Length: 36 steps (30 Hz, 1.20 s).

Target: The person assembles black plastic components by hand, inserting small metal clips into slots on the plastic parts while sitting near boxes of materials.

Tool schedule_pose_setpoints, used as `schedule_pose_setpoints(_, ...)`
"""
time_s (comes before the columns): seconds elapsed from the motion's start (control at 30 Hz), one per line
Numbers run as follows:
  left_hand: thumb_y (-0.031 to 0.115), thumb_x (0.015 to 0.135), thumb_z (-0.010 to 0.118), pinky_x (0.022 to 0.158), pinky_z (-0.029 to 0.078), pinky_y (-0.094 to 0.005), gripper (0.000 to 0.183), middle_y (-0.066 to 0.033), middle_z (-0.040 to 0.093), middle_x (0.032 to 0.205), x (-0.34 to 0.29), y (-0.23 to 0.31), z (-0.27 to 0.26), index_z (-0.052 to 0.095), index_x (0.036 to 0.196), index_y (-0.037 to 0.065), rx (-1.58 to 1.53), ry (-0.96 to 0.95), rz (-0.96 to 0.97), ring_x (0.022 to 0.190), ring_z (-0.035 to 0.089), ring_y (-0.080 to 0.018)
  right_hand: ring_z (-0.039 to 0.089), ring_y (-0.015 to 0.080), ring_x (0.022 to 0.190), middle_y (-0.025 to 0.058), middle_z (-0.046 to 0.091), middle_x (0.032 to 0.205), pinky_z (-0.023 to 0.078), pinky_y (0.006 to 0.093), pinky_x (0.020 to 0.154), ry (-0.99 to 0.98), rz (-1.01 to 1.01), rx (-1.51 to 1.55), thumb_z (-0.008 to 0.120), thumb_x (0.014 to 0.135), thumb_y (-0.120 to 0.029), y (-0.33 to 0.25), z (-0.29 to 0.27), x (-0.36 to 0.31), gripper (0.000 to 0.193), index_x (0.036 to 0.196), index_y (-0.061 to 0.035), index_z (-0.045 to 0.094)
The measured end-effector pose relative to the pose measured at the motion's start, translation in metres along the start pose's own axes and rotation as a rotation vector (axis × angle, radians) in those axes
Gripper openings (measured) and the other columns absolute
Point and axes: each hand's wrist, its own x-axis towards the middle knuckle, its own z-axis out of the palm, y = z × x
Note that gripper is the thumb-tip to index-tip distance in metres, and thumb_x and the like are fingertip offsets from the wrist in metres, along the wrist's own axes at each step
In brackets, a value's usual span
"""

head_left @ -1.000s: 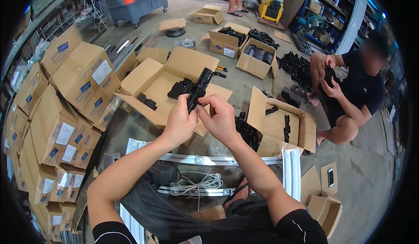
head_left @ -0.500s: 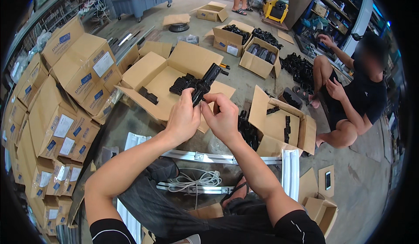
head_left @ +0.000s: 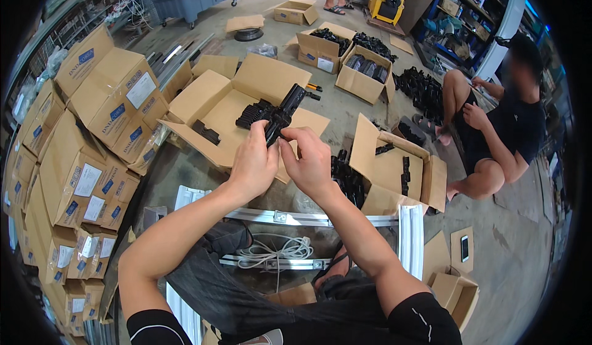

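Note:
A long black ribbed part (head_left: 288, 106), its exact kind unclear, slants up and away in front of me. My left hand (head_left: 254, 163) is closed round its lower end. With thumb and fingers pinched together, my right hand (head_left: 306, 162) grips the same end from the right; any smaller piece between those fingers is hidden. Beyond the hands lies a large open cardboard box (head_left: 271, 73), holding a row of black toothed parts (head_left: 253, 114) and a smaller black cluster (head_left: 206, 133). The held part overlaps the box in view.
Stacked cartons (head_left: 111, 98) rise on the left. An open carton (head_left: 425, 166) with a few black parts stands at right, beside a black heap (head_left: 348, 178). A co-worker (head_left: 505, 123) sits farther right. Silver rails (head_left: 280, 217) and a coiled cable (head_left: 277, 252) lie by my legs.
Both hands stay on the black part, with the right fingers slightly shifted along it. The co-worker's raised hand has come down toward the knee. My view has shifted a little.

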Motion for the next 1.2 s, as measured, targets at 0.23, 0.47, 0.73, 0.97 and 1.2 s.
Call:
schedule_pose_setpoints(0.23, 0.01, 0.092, 0.056, 0.08, 0.046, -0.0531, 0.04, -0.031, 0.063, 0.099, 0.0, 0.002, -0.001, 0.041, 0.125, -0.008, -0.018, 0.003, 0.022, 0.093, 0.061, -0.0483, 0.053, 0.0146, 0.05, 0.0093, 0.068, 0.086, 0.043, 0.0276, 0.047, 0.054, -0.039, 0.045, 0.074, 0.079, -0.001, 0.003, 0.003, 0.0, 0.018, 0.095, -0.0017, 0.067)
schedule_pose_setpoints(0.47, 0.008, 0.091, 0.055, 0.078, 0.047, -0.0533, 0.039, -0.0304, 0.063, 0.095, 0.001, 0.0, 0.0, 0.041, 0.124, -0.008, -0.014, 0.011, 0.021, 0.09, 0.061, -0.0483, 0.055, 0.0168, 0.051, 0.0103, 0.068, 0.083, 0.044, 0.0292, 0.047, 0.053, -0.046, 0.012, 0.075, 0.081, -0.005, 0.004, 0.003, 0.0, 0.015, 0.094, -0.0013, 0.068)
schedule_pose_setpoints(0.73, 0.008, 0.092, 0.055, 0.076, 0.047, -0.0532, 0.036, -0.0305, 0.064, 0.095, 0.001, 0.004, -0.002, 0.043, 0.122, -0.009, -0.032, 0.012, 0.043, 0.089, 0.062, -0.0483, 0.065, 0.0293, 0.063, 0.0117, 0.064, 0.077, 0.051, 0.0373, 0.054, 0.036, -0.004, -0.045, 0.072, 0.086, -0.012, 0.003, 0.004, -0.002, 0.012, 0.089, -0.0029, 0.065)
schedule_pose_setpoints(0.97, 0.008, 0.092, 0.055, 0.078, 0.047, -0.0533, 0.037, -0.0317, 0.063, 0.098, 0.0, 0.002, -0.001, 0.043, 0.122, -0.009, 0.009, 0.024, 0.063, 0.092, 0.061, -0.0493, 0.058, 0.0241, 0.058, 0.0127, 0.062, 0.079, 0.045, 0.0342, 0.053, -0.03, 0.064, 0.001, 0.068, 0.087, -0.006, -0.005, 0.004, -0.003, 0.009, 0.091, -0.0005, 0.062)
schedule_pose_setpoints(1.2, 0.008, 0.091, 0.055, 0.08, 0.047, -0.0533, 0.038, -0.0321, 0.061, 0.105, 0.001, 0.003, -0.004, 0.043, 0.124, -0.008, 0.033, 0.012, 0.065, 0.094, 0.06, -0.0494, 0.058, 0.0265, 0.061, 0.014, 0.061, 0.082, 0.046, 0.0355, 0.056, -0.062, 0.041, -0.021, 0.066, 0.089, -0.008, 0.002, 0.005, -0.005, 0.011, 0.093, 0.0001, 0.06)
